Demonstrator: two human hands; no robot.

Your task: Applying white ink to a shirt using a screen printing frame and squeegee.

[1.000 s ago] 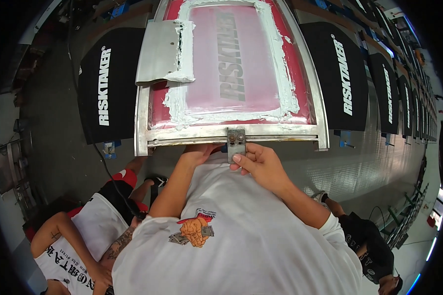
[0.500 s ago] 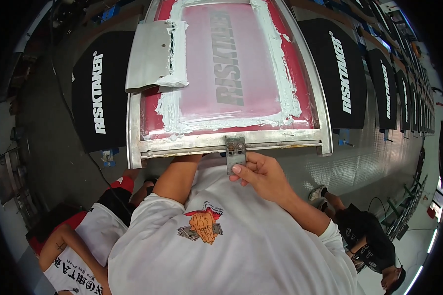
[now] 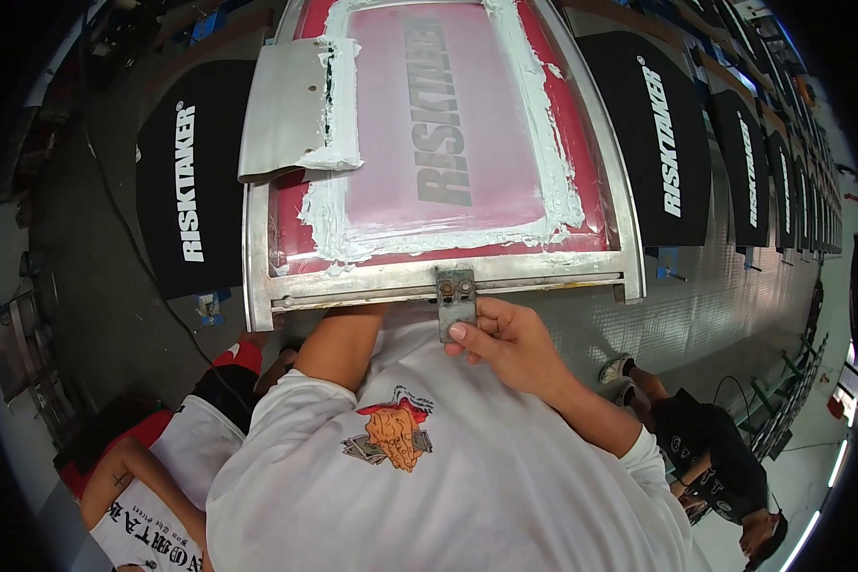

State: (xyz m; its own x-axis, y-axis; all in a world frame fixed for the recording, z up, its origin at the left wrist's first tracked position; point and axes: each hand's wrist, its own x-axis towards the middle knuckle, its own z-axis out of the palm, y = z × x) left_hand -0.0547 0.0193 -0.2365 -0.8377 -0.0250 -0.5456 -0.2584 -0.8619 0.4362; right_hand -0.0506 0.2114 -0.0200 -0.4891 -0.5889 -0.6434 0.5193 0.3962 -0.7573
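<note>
My right hand [image 3: 491,336] pinches a grey metal bracket [image 3: 456,296] between thumb and fingers. Two bolts show on the bracket, which sits on the near rail of an aluminium screen printing frame [image 3: 372,284]. My left forearm [image 3: 338,345] reaches under that rail, and the frame hides the hand. Inside the frame, a pinkish mesh [image 3: 381,124] carries grey stencil lettering. Thick white ink [image 3: 334,250] is smeared around its edges. At the frame's left side, a squeegee with a pale, flat board [image 3: 281,114] rests across the rail, its edge coated in white ink.
Black printed fabric panels lie on boards on both sides: one [image 3: 162,172] at left, another [image 3: 629,143] at right, with several more in a row beyond. A dark cable [image 3: 143,248] hangs at left. One person [image 3: 176,448] is at lower left, another [image 3: 715,458] at lower right.
Very little differs. The bracket and my right hand sit almost where they were, and the left hand stays hidden under the frame. The person at lower right has shifted slightly.
</note>
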